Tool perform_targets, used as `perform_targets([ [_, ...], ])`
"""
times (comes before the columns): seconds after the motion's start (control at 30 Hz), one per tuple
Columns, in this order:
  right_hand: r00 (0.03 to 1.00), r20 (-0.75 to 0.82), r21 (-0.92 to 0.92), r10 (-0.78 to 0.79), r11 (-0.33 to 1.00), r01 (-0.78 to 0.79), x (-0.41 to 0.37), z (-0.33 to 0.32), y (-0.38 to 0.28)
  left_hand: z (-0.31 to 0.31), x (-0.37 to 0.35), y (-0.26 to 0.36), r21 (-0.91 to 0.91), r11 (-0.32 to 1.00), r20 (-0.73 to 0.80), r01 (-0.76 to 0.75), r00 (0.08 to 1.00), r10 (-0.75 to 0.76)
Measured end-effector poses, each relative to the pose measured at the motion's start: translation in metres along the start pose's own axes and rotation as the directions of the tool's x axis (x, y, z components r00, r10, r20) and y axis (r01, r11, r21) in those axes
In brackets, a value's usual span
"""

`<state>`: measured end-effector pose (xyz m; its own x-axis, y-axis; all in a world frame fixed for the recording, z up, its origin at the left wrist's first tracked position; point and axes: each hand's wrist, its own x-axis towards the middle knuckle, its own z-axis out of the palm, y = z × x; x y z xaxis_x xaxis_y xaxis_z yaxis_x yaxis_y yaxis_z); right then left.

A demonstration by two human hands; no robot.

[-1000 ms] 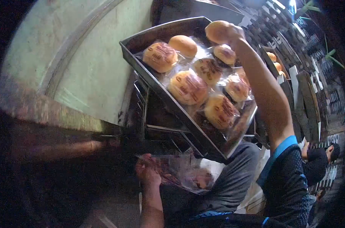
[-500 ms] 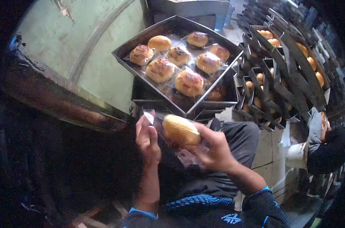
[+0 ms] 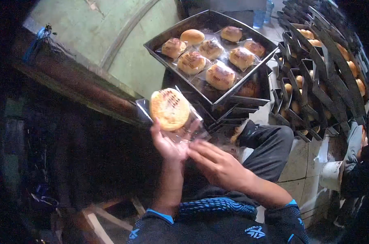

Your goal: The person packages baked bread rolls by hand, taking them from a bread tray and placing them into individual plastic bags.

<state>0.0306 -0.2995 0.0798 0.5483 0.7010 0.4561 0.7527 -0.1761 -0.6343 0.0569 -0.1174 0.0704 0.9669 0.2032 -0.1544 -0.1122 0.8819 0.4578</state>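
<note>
A round bun (image 3: 170, 109) in a clear printed bag (image 3: 196, 122) rests on my left hand (image 3: 170, 142), whose fingers spread beneath it. Close to the bag's lower end is my right hand (image 3: 221, 164), its fingers stretched out and slightly blurred; whether it touches the plastic is unclear. Beyond both hands a dark square tray (image 3: 180, 83) holds several buns in clear bags, such as one bagged bun (image 3: 220, 76) at the near corner, and a bun (image 3: 192, 37) that looks unwrapped.
More trays (image 3: 259, 99) are stacked under that one. A green surface (image 3: 139, 40) lies at the upper left. Many trays of buns (image 3: 310, 81) stand on the right. A co-worker's sleeve (image 3: 354, 140) shows at the right near a white container (image 3: 331, 175). A wooden frame (image 3: 99, 223) is at lower left.
The bun has moved left and up onto my left hand and now lies inside the bag. My right hand has let go of the bun and opened. The view has shifted, moving the trays rightward.
</note>
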Motion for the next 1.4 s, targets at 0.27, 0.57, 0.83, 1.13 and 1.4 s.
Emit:
perform_targets([
  [0.27, 0.995, 0.068, 0.386, 0.067, 0.918, -0.088, 0.019, -0.015, 0.007, 0.012, -0.014, -0.025, 0.274, 0.956, 0.054, 0.107, 0.991, -0.126],
  [0.57, 0.966, -0.029, 0.154, 0.258, 0.956, -0.25, 0.003, -0.019, 0.04, -0.036, 0.001, 0.018, -0.009, 0.962, -0.082, 0.274, 0.958, -0.274],
  [0.83, 0.695, -0.558, 0.536, 0.454, 0.836, -0.116, 0.01, 0.032, 0.031, -0.067, -0.057, -0.05, 0.759, 0.555, 0.094, -0.34, 0.901, 0.423],
  [1.13, 0.837, -0.546, 0.03, 0.032, 0.999, -0.019, 0.029, 0.03, 0.036, -0.092, -0.042, 0.048, 0.683, -0.356, 0.713, -0.638, 0.475, 0.515],
  [1.4, 0.895, -0.384, 0.12, 0.228, 0.973, -0.197, 0.035, 0.089, 0.089, -0.147, -0.022, 0.03, 0.822, -0.211, 0.544, -0.529, 0.618, 0.568],
])
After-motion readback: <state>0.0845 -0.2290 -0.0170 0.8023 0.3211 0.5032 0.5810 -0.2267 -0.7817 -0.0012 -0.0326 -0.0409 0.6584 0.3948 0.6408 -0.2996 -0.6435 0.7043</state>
